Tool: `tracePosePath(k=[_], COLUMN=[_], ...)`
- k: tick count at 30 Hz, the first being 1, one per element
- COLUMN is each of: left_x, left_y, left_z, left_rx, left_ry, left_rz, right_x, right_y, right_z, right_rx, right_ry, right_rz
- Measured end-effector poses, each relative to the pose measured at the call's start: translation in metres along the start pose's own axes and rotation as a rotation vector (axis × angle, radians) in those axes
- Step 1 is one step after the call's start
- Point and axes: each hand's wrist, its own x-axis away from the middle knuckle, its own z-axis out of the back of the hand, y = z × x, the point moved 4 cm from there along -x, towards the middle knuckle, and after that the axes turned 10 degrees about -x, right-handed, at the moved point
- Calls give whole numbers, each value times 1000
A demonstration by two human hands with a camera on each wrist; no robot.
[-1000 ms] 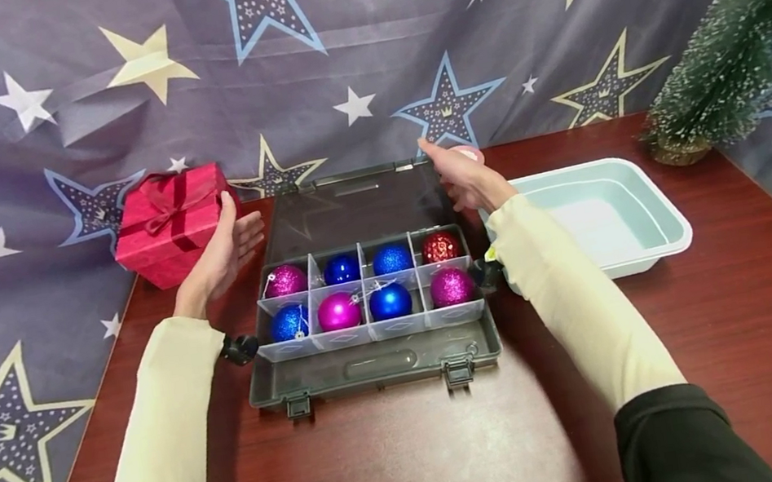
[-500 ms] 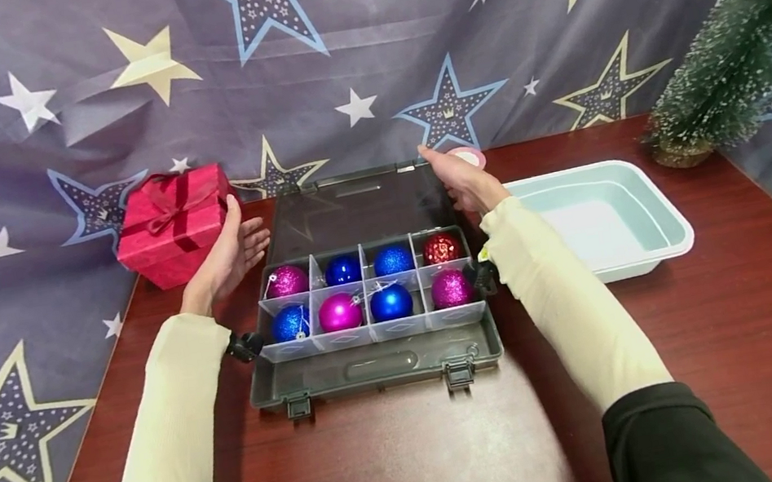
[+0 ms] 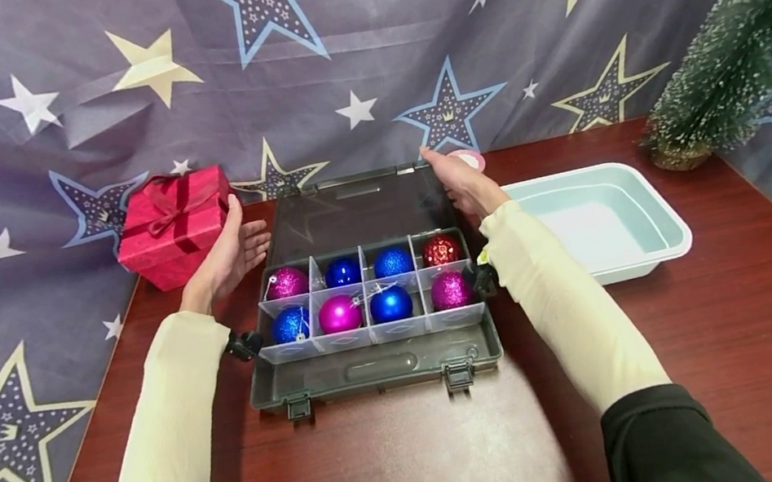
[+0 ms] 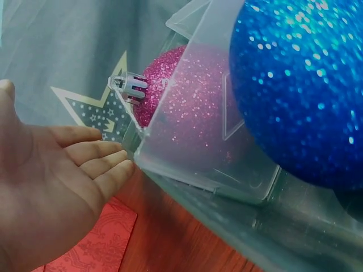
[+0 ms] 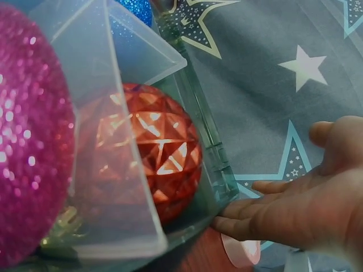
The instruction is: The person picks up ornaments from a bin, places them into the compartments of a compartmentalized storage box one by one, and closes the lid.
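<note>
A dark see-through plastic case (image 3: 377,367) lies unfolded on the table, its lid (image 3: 367,211) laid back. Clear dividers split its middle into compartments, each with one bauble: glittery pink (image 3: 452,288), plain pink (image 3: 339,312), blue (image 3: 390,301) and faceted red (image 3: 440,249). My left hand (image 3: 228,251) is held along the case's left side, fingers extended, its fingertips (image 4: 122,164) right at the case corner. Opposite it, my right hand (image 3: 462,181) is beside the lid's right edge; in the right wrist view its fingertips (image 5: 229,224) meet the case's corner. Neither hand grips anything.
A red gift box (image 3: 168,222) with a bow stands just behind my left hand. To the right are a pale blue-green basin (image 3: 638,218) and a snowy small Christmas tree (image 3: 737,51). A pink-rimmed roll (image 3: 469,159) sits behind my right hand, before a star-patterned cloth (image 3: 348,73).
Over the first half second my left hand shifted slightly right, toward the case, and my right hand dipped a little. Since then both hands stay almost still; the case and baubles keep their places.
</note>
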Motion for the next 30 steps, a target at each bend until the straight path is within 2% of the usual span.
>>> tracePosePath(k=[12,20,28,30], left_x=[0,2,5,6], left_y=[3,5,8,8], left_z=[-1,0,1,1], left_rx=[26,89,96,100], left_ry=[44,78,132,146], left_rz=[5,-1,-34,-48], right_x=[5,6,12,14], right_y=[-3,-5,-10,-11], right_z=[2,3,1,1], right_rx=[-8,-21,-64,-57], right_ry=[57,56,11,22], right_rz=[66,97,144,155])
